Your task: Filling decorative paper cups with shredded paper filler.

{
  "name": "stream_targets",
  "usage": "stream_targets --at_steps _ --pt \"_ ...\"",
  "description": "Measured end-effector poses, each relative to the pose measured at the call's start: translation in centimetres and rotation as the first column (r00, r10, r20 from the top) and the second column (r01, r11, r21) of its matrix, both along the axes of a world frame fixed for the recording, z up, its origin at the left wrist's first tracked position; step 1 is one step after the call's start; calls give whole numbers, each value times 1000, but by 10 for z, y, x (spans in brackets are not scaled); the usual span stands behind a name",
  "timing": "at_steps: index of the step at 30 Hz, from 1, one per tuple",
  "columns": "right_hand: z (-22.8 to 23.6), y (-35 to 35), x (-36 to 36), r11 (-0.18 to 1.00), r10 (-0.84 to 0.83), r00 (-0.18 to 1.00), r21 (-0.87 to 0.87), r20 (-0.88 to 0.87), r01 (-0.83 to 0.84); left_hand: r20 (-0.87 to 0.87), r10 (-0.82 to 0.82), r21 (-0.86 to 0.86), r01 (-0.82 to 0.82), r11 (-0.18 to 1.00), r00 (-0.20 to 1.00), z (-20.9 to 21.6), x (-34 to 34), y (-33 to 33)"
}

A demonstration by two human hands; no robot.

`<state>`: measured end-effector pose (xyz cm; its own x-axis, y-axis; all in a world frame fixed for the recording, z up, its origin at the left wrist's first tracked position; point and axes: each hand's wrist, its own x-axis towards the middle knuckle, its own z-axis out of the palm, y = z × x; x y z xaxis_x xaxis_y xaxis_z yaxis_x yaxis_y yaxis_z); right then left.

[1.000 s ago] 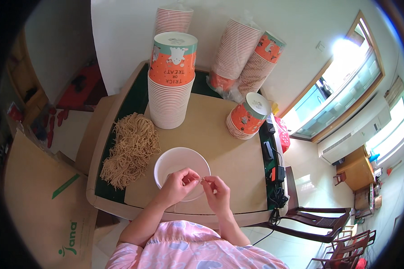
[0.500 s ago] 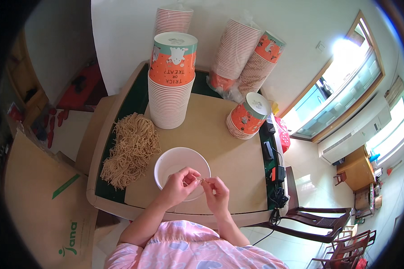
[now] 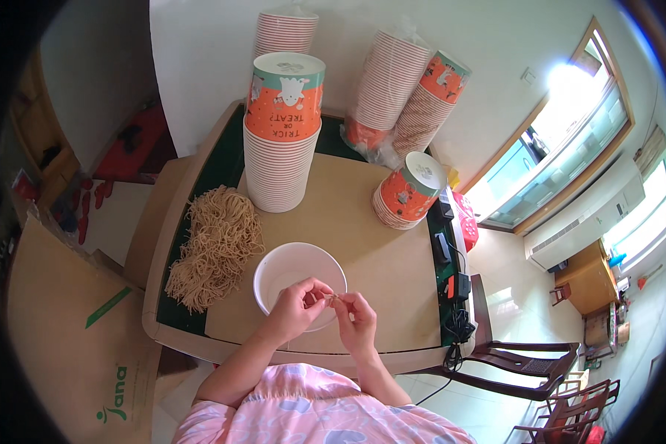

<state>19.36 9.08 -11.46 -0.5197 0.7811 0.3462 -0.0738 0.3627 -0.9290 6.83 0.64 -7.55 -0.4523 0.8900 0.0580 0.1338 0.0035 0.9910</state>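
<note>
A white paper bowl [image 3: 292,274] stands open on the brown sheet of the table [image 3: 362,237]. My left hand [image 3: 297,309] hovers over the bowl's near rim, fingers curled. My right hand [image 3: 357,320] is beside it to the right. Both hands pinch a small tan piece [image 3: 332,298] between their fingertips, just above the bowl's near right edge. A heap of tan rubber bands [image 3: 213,244] lies to the left of the bowl.
A tall stack of orange printed paper bowls [image 3: 281,133] stands behind the white bowl. A shorter tilted stack [image 3: 407,191] sits at the right. Wrapped stacks [image 3: 392,81] lean against the wall. A cardboard box [image 3: 59,325] is at the left, wooden chairs [image 3: 525,362] at the right.
My hands have stayed over the bowl's near rim, the fingertips drawing closer together around the small tan piece. Nothing else moved.
</note>
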Motion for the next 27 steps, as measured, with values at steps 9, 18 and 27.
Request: stream_targets --at_steps 9,18,27 --pt "3 0 1 999 31 999 -7 21 -31 -51 47 52 -44 998 998 7 2 0" --pt "14 -2 1 1000 26 994 -2 107 -26 -106 72 66 -65 996 992 7 2 1" --pt "18 -2 1 999 36 988 4 150 -37 -87 72 47 -68 997 994 5 1 1"
